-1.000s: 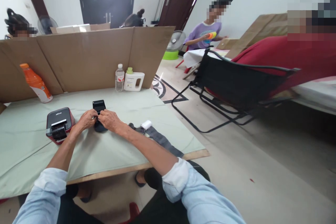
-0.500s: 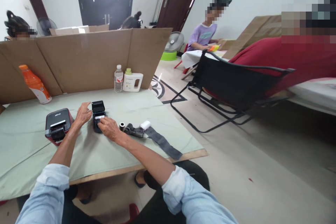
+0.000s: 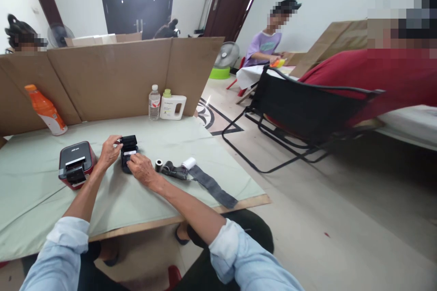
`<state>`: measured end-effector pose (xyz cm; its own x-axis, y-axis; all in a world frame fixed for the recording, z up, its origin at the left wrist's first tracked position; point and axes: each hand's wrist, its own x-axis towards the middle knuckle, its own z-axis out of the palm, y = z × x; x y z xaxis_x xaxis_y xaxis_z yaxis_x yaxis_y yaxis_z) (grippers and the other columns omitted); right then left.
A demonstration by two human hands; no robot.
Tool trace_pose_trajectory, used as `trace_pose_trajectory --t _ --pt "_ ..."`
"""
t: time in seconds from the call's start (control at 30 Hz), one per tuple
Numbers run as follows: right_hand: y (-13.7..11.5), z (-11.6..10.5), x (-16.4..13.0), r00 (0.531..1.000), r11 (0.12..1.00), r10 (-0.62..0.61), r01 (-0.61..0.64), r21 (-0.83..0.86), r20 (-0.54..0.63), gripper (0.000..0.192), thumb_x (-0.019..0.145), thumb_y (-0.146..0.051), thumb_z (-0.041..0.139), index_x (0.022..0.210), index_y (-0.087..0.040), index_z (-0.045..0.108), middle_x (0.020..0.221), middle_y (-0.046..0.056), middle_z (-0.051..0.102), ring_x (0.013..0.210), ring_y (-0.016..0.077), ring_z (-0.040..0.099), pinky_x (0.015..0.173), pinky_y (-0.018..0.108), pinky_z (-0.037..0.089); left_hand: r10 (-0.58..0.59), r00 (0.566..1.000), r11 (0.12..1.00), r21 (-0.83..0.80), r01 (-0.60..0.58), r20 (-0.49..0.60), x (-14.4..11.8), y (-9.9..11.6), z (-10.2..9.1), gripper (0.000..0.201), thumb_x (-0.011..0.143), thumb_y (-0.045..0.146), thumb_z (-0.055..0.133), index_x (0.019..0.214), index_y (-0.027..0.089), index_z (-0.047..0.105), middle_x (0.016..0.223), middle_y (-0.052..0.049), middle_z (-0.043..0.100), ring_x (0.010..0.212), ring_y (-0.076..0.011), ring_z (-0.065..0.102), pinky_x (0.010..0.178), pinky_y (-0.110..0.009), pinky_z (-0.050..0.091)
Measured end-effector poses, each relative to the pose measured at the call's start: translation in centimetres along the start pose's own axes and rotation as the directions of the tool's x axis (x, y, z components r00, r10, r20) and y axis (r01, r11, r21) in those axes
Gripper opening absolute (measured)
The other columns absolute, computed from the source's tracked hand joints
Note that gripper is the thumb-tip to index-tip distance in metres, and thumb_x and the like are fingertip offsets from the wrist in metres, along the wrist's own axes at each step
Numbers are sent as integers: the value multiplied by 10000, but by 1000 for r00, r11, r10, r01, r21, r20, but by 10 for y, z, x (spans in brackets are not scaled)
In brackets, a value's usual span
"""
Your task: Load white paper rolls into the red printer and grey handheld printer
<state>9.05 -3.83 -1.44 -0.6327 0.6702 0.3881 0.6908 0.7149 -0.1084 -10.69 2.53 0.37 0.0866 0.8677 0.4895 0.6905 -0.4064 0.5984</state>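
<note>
A small black printer (image 3: 126, 165) sits on the cloth-covered table, its hinged lid (image 3: 129, 140) raised and a strip of white paper (image 3: 129, 152) showing inside. My left hand (image 3: 109, 151) pinches the left edge of the lid. Over the front of the open compartment, my right hand (image 3: 142, 169) is closed against the printer; its fingertips hide what they hold there. Left of my left hand stands a larger black and red printer (image 3: 77, 163). To the right of my right hand lie a small black-and-white roll (image 3: 159, 165), a white roll (image 3: 189, 163) and dark ribbon (image 3: 213, 185).
Behind the table (image 3: 170, 138) rises a cardboard screen (image 3: 112, 70). Before it stand an orange bottle (image 3: 46, 110), a clear water bottle (image 3: 154, 103) and a white jug (image 3: 172, 106). A black folding chair (image 3: 297, 107) and other people are to the right.
My left hand has moved onto the lid's left edge, and the lid has tilted down toward me. My right hand has stayed nearly still at the printer.
</note>
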Motion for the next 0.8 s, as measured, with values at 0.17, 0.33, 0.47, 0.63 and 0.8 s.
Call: trace_pose_trajectory --t 0.17,0.33,0.47,0.63,0.8 --pt "-3 -2 1 1000 1000 13 -13 2 8 292 1074 -168 490 981 -160 767 1017 129 698 970 237 565 772 333 408 43 999 999 -23 -43 12 -19 5 -2 310 864 206 611 1137 193 756 1170 -109 734 950 -213 727 917 -386 607" --pt "-6 -6 0 999 1000 27 -27 -5 37 276 1061 -151 490 1010 -160 761 1048 137 695 986 246 564 767 335 417 84 995 995 40 -86 62 -31 4 0 257 888 233 586 1023 216 804 1192 -109 728 1105 -254 706 1003 -419 583" --pt "-7 -7 0 998 1000 22 -21 -14 52 283 1069 -160 475 1045 -155 756 1060 133 699 1010 251 576 780 340 433 89 990 990 97 -99 105 -41 4 0 292 910 243 562 1057 223 814 1262 -115 694 1112 -254 704 999 -408 586" --pt "-5 -5 -1 999 1000 21 -21 -10 40 277 1063 -157 483 1028 -163 758 1033 129 699 1010 253 573 800 347 446 96 964 977 162 -139 249 -58 -1 -11 518 834 213 599 1337 225 724 1474 -143 567 1245 -288 656 1050 -412 568" --pt "-2 2 -1 1000 1000 19 -19 -11 -4 243 1058 -186 520 1039 -154 760 1049 132 696 1017 253 573 815 355 457 4 946 951 290 -104 325 -71 2 -14 801 752 364 794 1515 248 578 1593 -171 467 1240 -355 668 994 -450 599"
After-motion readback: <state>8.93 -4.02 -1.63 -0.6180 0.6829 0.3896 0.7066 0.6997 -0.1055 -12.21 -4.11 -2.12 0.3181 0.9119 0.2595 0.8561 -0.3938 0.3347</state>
